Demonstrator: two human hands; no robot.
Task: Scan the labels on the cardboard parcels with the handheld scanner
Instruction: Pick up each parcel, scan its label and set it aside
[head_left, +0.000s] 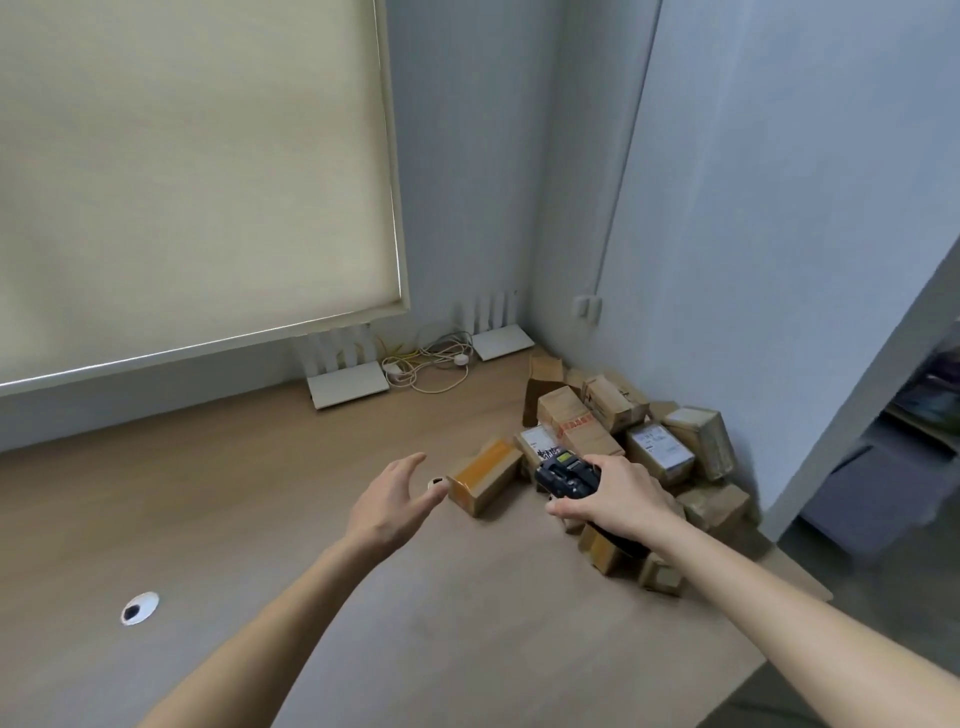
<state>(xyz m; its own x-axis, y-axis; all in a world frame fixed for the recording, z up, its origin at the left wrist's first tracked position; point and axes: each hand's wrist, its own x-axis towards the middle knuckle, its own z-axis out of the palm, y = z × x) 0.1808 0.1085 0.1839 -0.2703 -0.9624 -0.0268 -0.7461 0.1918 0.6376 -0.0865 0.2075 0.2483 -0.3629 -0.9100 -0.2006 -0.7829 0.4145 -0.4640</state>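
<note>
Cardboard parcels (618, 441) are piled up at the far right corner of the wooden bench (260, 493), right against the wall, a messy heap with a few white labels facing up. One parcel with orange tape (483, 475) sits at the left edge of the pile, a bit apart from the rest.

Right hand (618, 493) has its fingers wrapped around the black handheld scanner (566, 475), held just over the near side of the pile. There's a small greenish screen on top of the scanner, and its front end points toward the labelled box (537, 441) just behind it.

Left hand (392, 501) is holding nothing, fingers stretched out and relaxed, hovering over the bench just left of the orange-taped parcel. Can't tell if a fingertip actually touches it, looks very close.

Other stuff: two white routers (348, 382) with their aerials up at the far edge of the bench, a tangle of cables (431, 364) between them, a cream roller blind (182, 171) on the left, and a round cable hole (139, 608) in the bench near left.
</note>
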